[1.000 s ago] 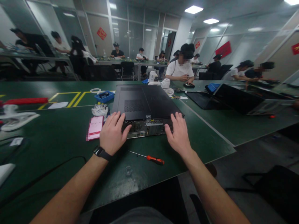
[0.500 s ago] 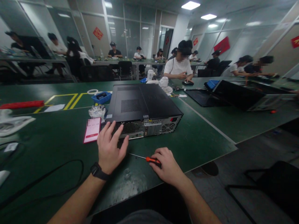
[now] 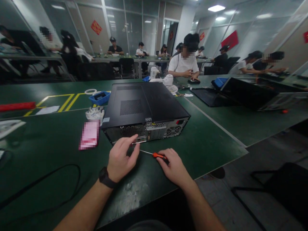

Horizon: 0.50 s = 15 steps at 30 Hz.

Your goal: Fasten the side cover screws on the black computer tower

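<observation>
A black desktop computer case (image 3: 156, 99) lies on its side on the green table, with its back panel of ports, slots and fan grille facing me. My right hand (image 3: 172, 165) is closed round the orange and black handle of a screwdriver (image 3: 156, 155), resting low at the table. Its thin metal shaft points left. My left hand (image 3: 123, 157) is close in front of the case's lower left back edge, near the screwdriver tip. Its thumb and forefinger are apart, and I see nothing between them. The other fingers are partly hidden.
Left of the case are white gloves (image 3: 95, 113), a pink-edged card (image 3: 89, 134) and a blue tray (image 3: 99, 97). A black cable (image 3: 78, 173) lies at left. White fans (image 3: 170, 87) stand behind the case. An opened case (image 3: 250, 93) is at right. Several people sit beyond.
My left hand has moved right and down from the case's left corner, its fingers drawing closer together. The right hand still grips the screwdriver, raised slightly. The view has shifted a little.
</observation>
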Each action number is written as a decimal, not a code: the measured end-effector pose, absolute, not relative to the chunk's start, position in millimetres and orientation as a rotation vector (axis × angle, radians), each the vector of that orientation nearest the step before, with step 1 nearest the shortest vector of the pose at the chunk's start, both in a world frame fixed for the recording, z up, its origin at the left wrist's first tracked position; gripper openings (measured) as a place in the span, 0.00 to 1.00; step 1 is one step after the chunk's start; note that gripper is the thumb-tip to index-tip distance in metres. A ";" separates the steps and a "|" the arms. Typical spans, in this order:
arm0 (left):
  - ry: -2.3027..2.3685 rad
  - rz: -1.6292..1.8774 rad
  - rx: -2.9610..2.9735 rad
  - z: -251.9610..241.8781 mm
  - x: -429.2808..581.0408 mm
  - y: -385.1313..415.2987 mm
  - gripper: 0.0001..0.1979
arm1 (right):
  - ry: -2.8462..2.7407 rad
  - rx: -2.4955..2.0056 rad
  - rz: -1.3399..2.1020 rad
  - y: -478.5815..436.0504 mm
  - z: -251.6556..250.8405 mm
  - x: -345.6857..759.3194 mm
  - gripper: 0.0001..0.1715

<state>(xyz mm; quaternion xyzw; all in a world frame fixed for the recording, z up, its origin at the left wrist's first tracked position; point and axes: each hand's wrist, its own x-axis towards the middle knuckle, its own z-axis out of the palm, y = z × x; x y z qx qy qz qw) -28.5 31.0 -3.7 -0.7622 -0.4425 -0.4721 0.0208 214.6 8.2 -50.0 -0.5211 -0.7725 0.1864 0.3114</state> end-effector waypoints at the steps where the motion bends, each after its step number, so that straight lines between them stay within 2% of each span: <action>1: -1.389 -1.410 -2.462 -7.4 -31.3 29.3 0.13 | -2.018 -1.373 0.511 8.0 -49.7 215.0 0.08; 4: -1.449 -1.119 -2.799 -14.7 -38.7 24.9 0.07 | -1.939 -1.383 0.546 8.1 -47.0 215.5 0.08; 9: -1.626 -0.556 -3.098 -14.6 -40.9 23.4 0.12 | -1.892 -1.388 0.560 8.9 -45.7 215.9 0.07; 15: -1.764 -0.312 -3.156 -10.1 -42.1 24.6 0.11 | -1.899 -1.386 0.528 8.2 -46.9 216.0 0.06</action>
